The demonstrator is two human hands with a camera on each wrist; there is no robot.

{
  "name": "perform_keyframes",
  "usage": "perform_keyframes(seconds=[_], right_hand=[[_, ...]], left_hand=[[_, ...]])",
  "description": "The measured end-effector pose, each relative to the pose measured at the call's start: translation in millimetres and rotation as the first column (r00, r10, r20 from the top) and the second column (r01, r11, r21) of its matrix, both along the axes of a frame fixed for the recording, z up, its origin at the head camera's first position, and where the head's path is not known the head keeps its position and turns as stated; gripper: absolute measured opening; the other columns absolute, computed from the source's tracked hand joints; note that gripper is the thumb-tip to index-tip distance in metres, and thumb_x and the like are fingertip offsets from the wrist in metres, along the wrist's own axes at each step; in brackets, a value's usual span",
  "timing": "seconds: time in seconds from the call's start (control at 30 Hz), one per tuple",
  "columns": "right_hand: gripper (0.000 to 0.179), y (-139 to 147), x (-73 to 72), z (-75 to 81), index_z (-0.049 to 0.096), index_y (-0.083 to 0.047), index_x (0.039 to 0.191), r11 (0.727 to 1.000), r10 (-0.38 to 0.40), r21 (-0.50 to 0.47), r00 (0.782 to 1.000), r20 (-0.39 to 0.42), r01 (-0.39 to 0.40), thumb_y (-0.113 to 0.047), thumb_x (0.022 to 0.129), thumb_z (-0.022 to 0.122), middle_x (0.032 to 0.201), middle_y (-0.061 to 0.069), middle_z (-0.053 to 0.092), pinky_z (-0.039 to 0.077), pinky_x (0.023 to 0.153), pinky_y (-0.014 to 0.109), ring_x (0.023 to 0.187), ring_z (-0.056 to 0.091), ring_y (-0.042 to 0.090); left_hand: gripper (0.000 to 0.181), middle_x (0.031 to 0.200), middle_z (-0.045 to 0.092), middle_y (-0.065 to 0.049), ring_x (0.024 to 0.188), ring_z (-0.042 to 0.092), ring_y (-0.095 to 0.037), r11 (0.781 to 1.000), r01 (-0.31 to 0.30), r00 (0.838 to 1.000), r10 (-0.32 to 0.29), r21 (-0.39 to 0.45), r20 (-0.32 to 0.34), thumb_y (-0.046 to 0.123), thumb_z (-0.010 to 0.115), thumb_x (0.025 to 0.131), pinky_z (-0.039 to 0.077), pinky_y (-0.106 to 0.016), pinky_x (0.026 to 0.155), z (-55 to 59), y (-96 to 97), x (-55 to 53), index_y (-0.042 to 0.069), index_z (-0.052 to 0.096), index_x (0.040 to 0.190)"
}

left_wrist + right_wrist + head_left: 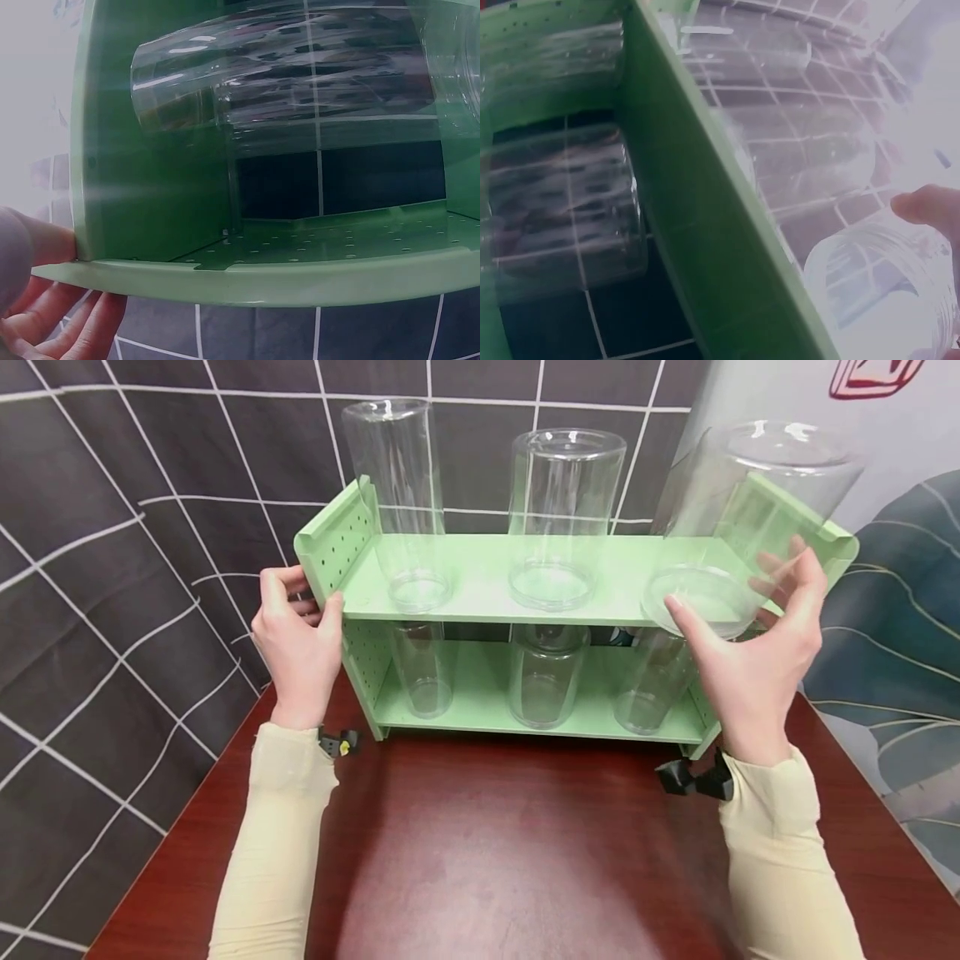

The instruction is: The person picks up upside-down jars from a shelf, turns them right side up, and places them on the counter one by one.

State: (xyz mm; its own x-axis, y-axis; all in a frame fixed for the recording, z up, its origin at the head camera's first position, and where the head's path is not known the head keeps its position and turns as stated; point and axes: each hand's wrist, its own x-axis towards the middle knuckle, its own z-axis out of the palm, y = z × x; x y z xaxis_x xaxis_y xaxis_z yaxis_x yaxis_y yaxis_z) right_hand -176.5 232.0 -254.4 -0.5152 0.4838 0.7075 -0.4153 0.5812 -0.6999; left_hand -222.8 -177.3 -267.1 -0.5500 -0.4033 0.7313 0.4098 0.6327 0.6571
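Note:
A two-level light green shelf rack [480,578] stands on the table with several clear cylindrical containers on it. My left hand [295,642] grips the rack's left end panel [339,545], thumb on the inner side and fingers outside; the left wrist view shows those fingers [101,322] against the panel's edge. At the upper level's right end, my right hand [765,664] holds a wide clear container [738,518] near its base, which overlaps the shelf's front edge. In the right wrist view the thumb [926,206] lies beside this container [881,289].
On the upper shelf stand a tall container [401,493] at left and another [566,518] mid-shelf. Further containers, including one at left [423,681], stand below. The dark red table [495,843] extends in front. A grid-patterned wall covering [120,610] is close at left.

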Motion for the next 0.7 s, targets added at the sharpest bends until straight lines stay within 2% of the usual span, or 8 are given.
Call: perform_keyframes(seconds=[0.17, 0.37, 0.53, 0.7], right_hand=[[0.095, -9.3, 18.3, 4.5, 0.048, -0.015, 0.146, 0.998, 0.050, -0.039, 0.995, -0.086, -0.053, -0.022, 0.064, 0.096, 0.132, -0.002, 0.061, 0.043, 0.090, 0.024, 0.113, 0.058, 0.019], [0.095, -20.2, 39.7, 11.2, 0.048, -0.009, 0.145, 0.988, 0.134, -0.057, 0.980, -0.146, -0.143, -0.012, 0.062, 0.094, 0.132, 0.007, 0.060, 0.044, 0.092, 0.024, 0.122, 0.054, 0.022], [0.091, -24.7, 56.9, 9.6, 0.049, -0.004, 0.143, 0.971, 0.214, -0.068, 0.958, -0.191, -0.230, -0.004, 0.063, 0.091, 0.131, 0.014, 0.059, 0.045, 0.100, 0.028, 0.125, 0.053, 0.028], [0.091, -24.6, 66.4, 3.2, 0.048, -0.002, 0.142, 0.949, 0.279, -0.086, 0.936, -0.216, -0.302, 0.003, 0.061, 0.089, 0.132, 0.019, 0.058, 0.042, 0.107, 0.034, 0.121, 0.053, 0.035]], left_hand=[[0.032, 0.107, 0.073, -0.003, 0.080, 0.070, -0.019, 1.000, -0.005, 1.000, 0.005, -0.002, -0.006, 0.007, 0.076, 0.088, 0.054, -0.014, 0.073, 2.3, -0.9, -0.1, 0.002, 0.062, 0.117], [0.030, 0.107, 0.073, -0.004, 0.080, 0.070, -0.019, 1.000, -0.003, 1.000, 0.003, -0.023, -0.016, 0.007, 0.074, 0.089, 0.055, -0.015, 0.073, 2.0, -1.4, -2.4, 0.001, 0.062, 0.117], [0.031, 0.107, 0.072, -0.006, 0.080, 0.070, -0.019, 1.000, -0.003, 1.000, 0.002, -0.030, -0.020, 0.007, 0.074, 0.089, 0.055, -0.016, 0.073, 0.9, -1.2, -3.4, -0.001, 0.062, 0.116], [0.031, 0.107, 0.073, -0.003, 0.081, 0.070, -0.019, 1.000, -0.002, 1.000, 0.002, -0.005, -0.003, 0.008, 0.075, 0.089, 0.055, -0.015, 0.073, 1.4, -0.7, -2.6, 0.002, 0.063, 0.117]])
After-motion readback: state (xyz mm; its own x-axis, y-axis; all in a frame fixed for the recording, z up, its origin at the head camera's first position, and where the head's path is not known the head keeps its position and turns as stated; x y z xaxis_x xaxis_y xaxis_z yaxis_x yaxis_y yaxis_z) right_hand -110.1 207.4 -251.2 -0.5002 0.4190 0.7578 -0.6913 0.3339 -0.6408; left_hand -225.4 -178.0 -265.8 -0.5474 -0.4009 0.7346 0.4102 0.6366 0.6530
